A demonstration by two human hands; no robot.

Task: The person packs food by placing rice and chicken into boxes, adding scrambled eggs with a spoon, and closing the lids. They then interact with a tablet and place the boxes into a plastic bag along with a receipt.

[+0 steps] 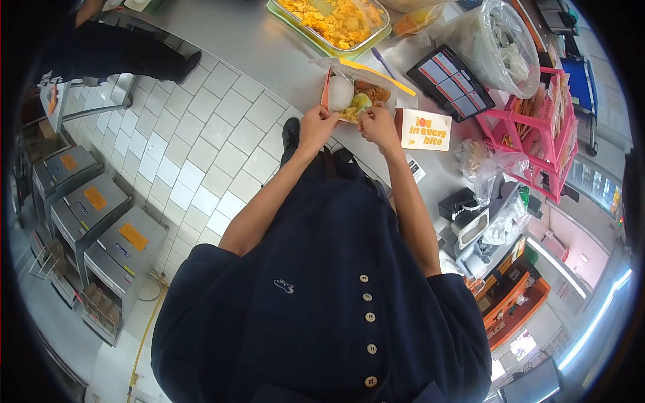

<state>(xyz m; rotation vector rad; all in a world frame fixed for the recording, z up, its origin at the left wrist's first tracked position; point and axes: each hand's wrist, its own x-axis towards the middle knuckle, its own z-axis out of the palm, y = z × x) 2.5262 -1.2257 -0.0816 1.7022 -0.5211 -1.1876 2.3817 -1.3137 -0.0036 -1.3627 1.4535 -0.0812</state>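
Observation:
An open meal box (325,88) stands on the steel counter, its lid raised at the back. Inside it are a round white mound (340,93), yellow-green food (361,103) and browned pieces (377,93). My left hand (318,126) is closed at the box's near left corner, fingers pinched at its edge. My right hand (378,127) is closed too, at the near edge beside the yellow-green food; what its fingertips hold is too small to name. Right of my right hand sits a closed white box (426,130) with orange lettering.
A tray of yellow food (336,23) lies beyond the box. A dark tablet (451,82), a plastic-lined tub (500,50) and a pink rack (531,134) stand to the right. Another person's leg (127,54) shows at upper left, and metal cabinets (124,242) at left.

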